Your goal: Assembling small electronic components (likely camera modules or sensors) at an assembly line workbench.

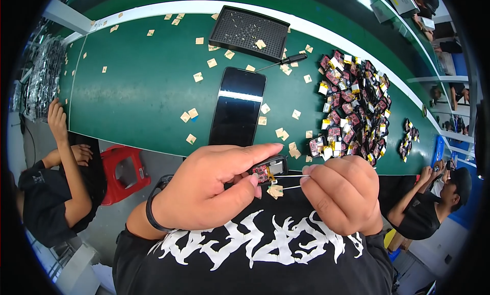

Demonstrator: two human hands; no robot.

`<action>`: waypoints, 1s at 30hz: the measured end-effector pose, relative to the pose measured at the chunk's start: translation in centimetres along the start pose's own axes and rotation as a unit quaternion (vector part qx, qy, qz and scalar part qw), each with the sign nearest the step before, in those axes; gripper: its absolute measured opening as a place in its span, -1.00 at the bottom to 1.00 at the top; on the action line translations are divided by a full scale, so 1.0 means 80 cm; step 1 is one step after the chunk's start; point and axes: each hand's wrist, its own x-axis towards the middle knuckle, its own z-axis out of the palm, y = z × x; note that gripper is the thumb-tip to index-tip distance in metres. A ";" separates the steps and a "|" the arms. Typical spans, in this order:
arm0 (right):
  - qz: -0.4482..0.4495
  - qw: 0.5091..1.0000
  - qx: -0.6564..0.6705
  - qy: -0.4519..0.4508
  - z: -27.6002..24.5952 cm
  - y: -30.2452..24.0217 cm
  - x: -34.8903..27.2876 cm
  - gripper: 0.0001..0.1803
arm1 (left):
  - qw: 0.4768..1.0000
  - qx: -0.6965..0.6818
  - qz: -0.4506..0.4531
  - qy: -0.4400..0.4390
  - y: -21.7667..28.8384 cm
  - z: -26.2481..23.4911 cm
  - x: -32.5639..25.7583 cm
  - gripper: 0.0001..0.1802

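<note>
1. Head view: in the middle, just below centre, keep the small black case still. Move the thin tweezers softly by its red board.
2. Left hand pinches the case, thumb against fingers.
3. Right hand squeezes the tweezers; their tips look spread.

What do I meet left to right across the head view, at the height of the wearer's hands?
Co-worker in black, red stool, left hand, black-cased device with red board, thin tweezer-like tool, right hand, another co-worker in a dark cap.
</note>
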 end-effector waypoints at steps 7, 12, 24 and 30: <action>-0.002 1.000 0.020 0.020 0.010 -0.004 0.000 -0.65 | 0.999 0.041 0.008 -0.014 0.002 -0.003 0.004 -0.46; -0.006 0.999 0.047 0.013 0.009 -0.002 -0.001 -0.66 | 0.999 0.030 0.002 -0.015 -0.001 -0.002 0.002 -0.46; -0.033 0.999 0.026 0.021 0.005 -0.008 0.000 -0.75 | 0.999 0.033 0.024 -0.023 -0.002 0.002 0.002 -0.49; -0.024 1.000 -0.006 0.011 -0.001 -0.017 0.000 -0.77 | 0.999 0.033 0.015 -0.025 -0.002 0.003 0.001 -0.50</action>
